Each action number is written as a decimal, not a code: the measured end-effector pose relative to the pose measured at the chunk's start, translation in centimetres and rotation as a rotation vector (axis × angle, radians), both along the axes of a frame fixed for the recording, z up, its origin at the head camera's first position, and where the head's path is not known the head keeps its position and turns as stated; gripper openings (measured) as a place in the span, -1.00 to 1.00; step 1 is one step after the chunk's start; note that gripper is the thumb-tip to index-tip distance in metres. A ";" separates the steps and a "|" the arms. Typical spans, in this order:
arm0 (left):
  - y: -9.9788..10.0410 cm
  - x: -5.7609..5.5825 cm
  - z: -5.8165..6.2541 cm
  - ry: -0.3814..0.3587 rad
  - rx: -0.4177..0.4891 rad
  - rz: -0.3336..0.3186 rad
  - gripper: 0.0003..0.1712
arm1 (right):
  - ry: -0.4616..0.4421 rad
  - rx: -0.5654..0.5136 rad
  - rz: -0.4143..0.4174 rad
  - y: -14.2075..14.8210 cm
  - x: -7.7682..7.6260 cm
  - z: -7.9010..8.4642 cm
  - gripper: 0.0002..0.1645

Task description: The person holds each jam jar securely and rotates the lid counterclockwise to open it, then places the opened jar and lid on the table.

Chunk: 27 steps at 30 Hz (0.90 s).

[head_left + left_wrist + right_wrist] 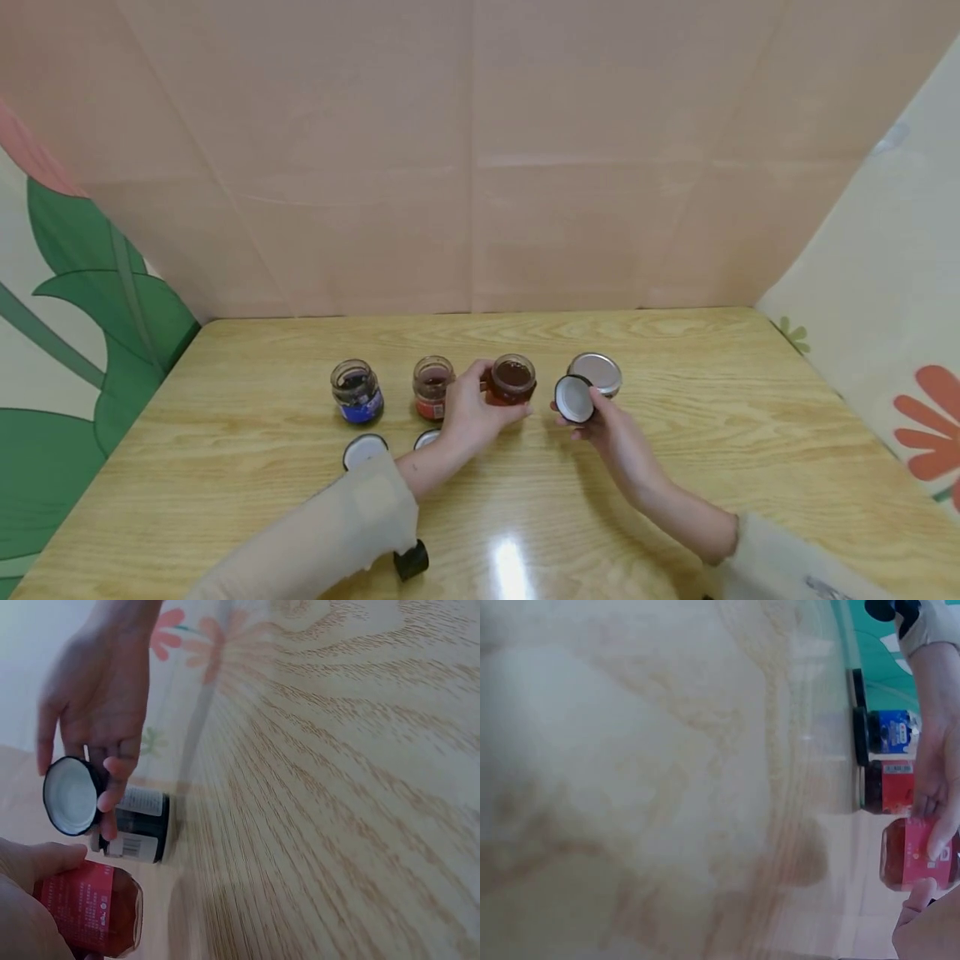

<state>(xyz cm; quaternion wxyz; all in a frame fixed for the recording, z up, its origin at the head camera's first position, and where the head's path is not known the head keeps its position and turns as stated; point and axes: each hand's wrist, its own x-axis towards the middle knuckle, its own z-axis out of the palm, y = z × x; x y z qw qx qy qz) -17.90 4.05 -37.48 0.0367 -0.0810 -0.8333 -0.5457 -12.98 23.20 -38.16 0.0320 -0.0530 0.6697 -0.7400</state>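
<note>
My left hand [472, 412] grips an uncapped glass jar [513, 373] with a red label and dark reddish-brown contents. In the left wrist view the base of this jar [90, 907] shows a small gap above the table. To its right, my right hand [618, 437] pinches a round dark-rimmed lid [574, 399] by the edge, its white inside turned towards the head camera. The lid is apart from the held jar. Behind it stands a jar with a pale lid on [596, 369], partly covered by the lid and fingers.
Left of the held jar are two uncapped jars, one blue-labelled [362, 407] and one red-labelled [431, 407]. In front of them lie two lids, white inside up: one lid [365, 448] and another lid [426, 438] partly behind my left forearm. A pink backdrop [472, 208] rises behind the table.
</note>
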 end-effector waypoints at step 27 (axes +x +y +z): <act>0.8 -1.2 -0.6 -0.087 -0.040 0.023 -0.22 | -0.284 0.236 -0.155 -1.5 0.7 -0.9 -0.48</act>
